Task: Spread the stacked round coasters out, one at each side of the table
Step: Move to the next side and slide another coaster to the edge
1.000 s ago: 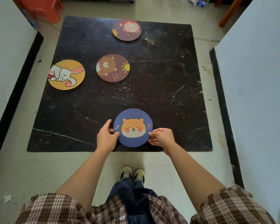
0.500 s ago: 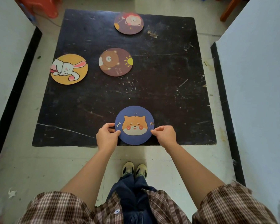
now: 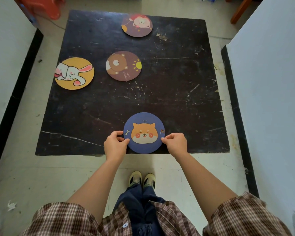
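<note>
A blue round coaster with an orange dog face (image 3: 144, 132) lies flat at the near edge of the black square table (image 3: 177, 92). My left hand (image 3: 115, 144) pinches its left rim and my right hand (image 3: 174, 143) pinches its right rim. A yellow coaster with a white rabbit (image 3: 74, 73) lies at the table's left side. A maroon coaster with a pink lion (image 3: 137, 25) lies at the far side. A brown coaster with a bear and sun (image 3: 123, 66) sits near the middle, left of centre.
White panels with black bases stand close along the left (image 3: 5, 68) and right (image 3: 266, 82) of the table. A red plastic stool (image 3: 44, 5) is beyond the far left corner. My feet (image 3: 141, 179) are on the floor just before the table.
Both hands stay on the blue coaster's rims at the near edge. My left thumb has curled in onto the coaster. The camera has shifted slightly; the other coasters have not moved on the table.
</note>
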A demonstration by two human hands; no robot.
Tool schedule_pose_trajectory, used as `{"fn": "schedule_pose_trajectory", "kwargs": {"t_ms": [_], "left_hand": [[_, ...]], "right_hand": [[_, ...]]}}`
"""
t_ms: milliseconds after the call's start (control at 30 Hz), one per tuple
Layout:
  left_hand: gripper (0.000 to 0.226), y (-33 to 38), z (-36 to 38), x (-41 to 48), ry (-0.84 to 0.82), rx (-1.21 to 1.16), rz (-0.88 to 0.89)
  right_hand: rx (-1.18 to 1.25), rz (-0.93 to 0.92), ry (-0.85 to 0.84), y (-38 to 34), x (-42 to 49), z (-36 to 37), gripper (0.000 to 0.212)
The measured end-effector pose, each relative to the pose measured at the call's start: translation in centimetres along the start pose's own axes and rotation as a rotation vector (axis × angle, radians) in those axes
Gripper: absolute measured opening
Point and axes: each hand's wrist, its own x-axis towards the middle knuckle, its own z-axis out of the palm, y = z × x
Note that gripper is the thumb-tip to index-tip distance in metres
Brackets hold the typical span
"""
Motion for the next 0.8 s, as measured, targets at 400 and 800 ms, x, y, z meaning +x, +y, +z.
{"fn": "schedule_pose_trajectory", "kwargs": {"t_ms": [400, 800], "left_hand": [[0.036, -0.18, -0.37, 0.22, 0.02, 0.002, -0.022], [0.034, 0.0, -0.12, 0.08, 0.052, 0.038, -0.034]], "right_hand": [[-0.034, -0.017, -0.008, 0.01, 0.2, 0.36, 0.012], [-0.08, -0.041, 0.015, 0.17, 0.26, 0.76, 0.013]]}}
